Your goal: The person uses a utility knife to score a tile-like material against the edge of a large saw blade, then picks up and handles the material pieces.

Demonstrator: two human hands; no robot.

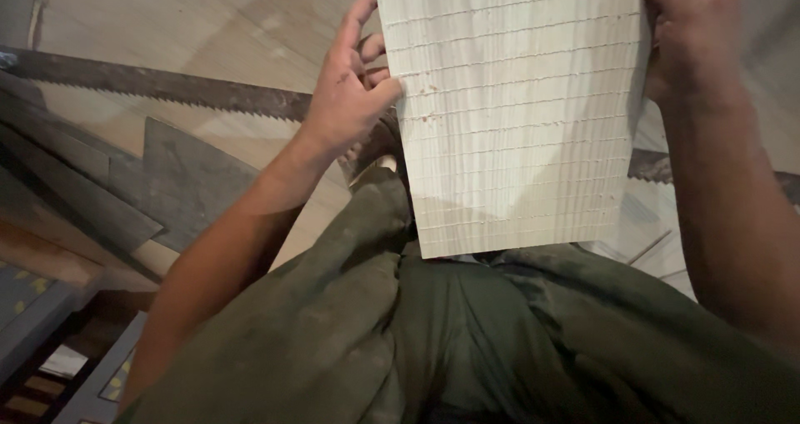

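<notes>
Above the lap, both hands — left hand, right hand — clamp fingers on the grooved wooden panel's opposite edges, apparently tilting its scored face up for viewing.

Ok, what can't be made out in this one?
Head view:
- Back of the wooden board: turned away from the camera.
- Right hand fingertips: cut off by the top edge.
- Left hand fingers: partly behind the board.
- Saw blade: its middle is hidden by hand and board.
- Feet: covered by green trousers.

One scored wooden panel; two hands, left, right; one saw blade, far left.
</notes>
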